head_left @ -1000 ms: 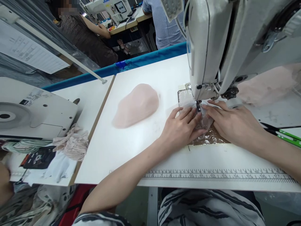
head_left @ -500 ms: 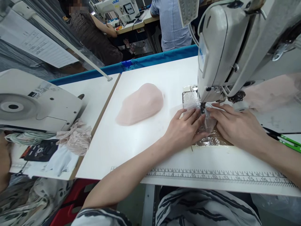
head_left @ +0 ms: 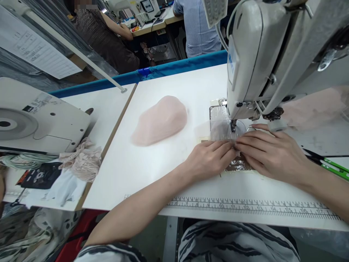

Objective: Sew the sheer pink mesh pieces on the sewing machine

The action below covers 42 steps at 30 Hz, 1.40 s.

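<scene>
Sheer pale fabric (head_left: 222, 129) lies under the presser foot (head_left: 233, 124) of a white sewing machine (head_left: 247, 62). My left hand (head_left: 209, 158) is closed on the fabric's near edge, in front of the foot, its fingertips curled inward. Close against it, my right hand (head_left: 265, 151) pinches the same fabric from the right, fingers bent together. The fabric between the fingertips is mostly hidden. Beneath both hands shows a shiny, tape-covered machine plate (head_left: 240, 164). Left of my hands, a folded piece of sheer pink fabric (head_left: 160, 122) rests on the white table (head_left: 152, 171).
More pink fabric (head_left: 313, 107) lies behind my right hand. Green-handled snips (head_left: 331, 167) sit at the right. A printed ruler (head_left: 231, 205) runs along the front edge. At the left stand another machine (head_left: 40, 116) and a bundle of yarn-like strips (head_left: 84, 160). Two people sit beyond the blue cloth edge (head_left: 180, 67).
Both hands have drawn toward me, away from the presser foot. The left fingers went from lying spread flat to curled, and the hands now meet on the fabric's near edge.
</scene>
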### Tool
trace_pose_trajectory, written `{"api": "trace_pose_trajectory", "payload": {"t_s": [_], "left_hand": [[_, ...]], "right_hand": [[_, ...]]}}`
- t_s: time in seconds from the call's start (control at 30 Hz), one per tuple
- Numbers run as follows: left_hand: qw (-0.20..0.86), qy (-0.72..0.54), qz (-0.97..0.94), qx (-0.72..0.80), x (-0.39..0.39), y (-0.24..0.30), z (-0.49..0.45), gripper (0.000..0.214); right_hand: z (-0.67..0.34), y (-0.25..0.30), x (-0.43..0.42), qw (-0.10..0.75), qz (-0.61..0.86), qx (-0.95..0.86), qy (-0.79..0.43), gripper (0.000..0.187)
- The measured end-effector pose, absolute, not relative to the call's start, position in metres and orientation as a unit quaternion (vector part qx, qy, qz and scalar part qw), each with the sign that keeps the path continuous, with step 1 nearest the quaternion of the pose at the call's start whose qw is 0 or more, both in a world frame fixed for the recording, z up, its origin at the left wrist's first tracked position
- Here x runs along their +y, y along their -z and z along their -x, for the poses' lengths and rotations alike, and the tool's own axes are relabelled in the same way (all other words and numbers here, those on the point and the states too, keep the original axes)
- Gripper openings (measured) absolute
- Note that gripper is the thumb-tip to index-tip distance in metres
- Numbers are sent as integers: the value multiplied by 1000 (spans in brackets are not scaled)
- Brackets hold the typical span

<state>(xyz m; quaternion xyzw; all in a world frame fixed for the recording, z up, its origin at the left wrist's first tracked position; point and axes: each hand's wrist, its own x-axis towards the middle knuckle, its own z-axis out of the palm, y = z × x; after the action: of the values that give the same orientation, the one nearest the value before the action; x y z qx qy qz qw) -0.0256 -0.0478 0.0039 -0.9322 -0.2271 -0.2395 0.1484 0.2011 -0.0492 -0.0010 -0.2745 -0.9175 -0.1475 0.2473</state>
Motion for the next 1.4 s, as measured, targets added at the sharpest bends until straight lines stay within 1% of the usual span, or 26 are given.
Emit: {"api": "trace_pose_trajectory", "payload": {"t_s": [0.07, 0.1, 0.2, 0.23, 0.27, 0.4, 0.5, 0.8, 1.0, 1.2, 1.3, 1.4], "left_hand": [[138, 243, 932, -230, -49, -5, 25, 23], [132, 242, 933, -231, -49, -5, 25, 29], [117, 226, 936, -241, -53, -3, 25, 55], [114, 218, 937, -248, -54, -2, 25, 58], [112, 209, 937, -256, -56, -1, 25, 58], [121, 192, 935, -273, -60, 1, 25, 41], [120, 193, 935, -271, -60, -1, 25, 35], [121, 203, 933, -270, -57, 0, 24, 34], [123, 216, 931, -267, -53, 0, 23, 34], [108, 187, 934, -285, -48, 3, 25, 38], [100, 192, 931, -293, -48, 2, 25, 36], [91, 217, 926, -294, -50, 0, 26, 31]], "right_hand": [[-201, 1, -49, 254, 262, -920, 146, 18], [-202, 1, -50, 257, 258, -920, 144, 17], [-202, 0, -51, 270, 249, -920, 137, 14], [-201, 0, -52, 274, 248, -919, 135, 13], [-201, -1, -52, 277, 247, -919, 133, 13], [-200, -3, -54, 279, 253, -917, 131, 18], [-199, -2, -54, 276, 256, -918, 129, 18], [-199, 0, -54, 270, 264, -916, 133, 23], [-202, 1, -50, 267, 256, -918, 145, 19], [-203, 5, -44, 271, 260, -915, 151, 18], [-203, 6, -44, 266, 282, -910, 144, 21], [-201, 5, -44, 257, 306, -904, 150, 28]]}}
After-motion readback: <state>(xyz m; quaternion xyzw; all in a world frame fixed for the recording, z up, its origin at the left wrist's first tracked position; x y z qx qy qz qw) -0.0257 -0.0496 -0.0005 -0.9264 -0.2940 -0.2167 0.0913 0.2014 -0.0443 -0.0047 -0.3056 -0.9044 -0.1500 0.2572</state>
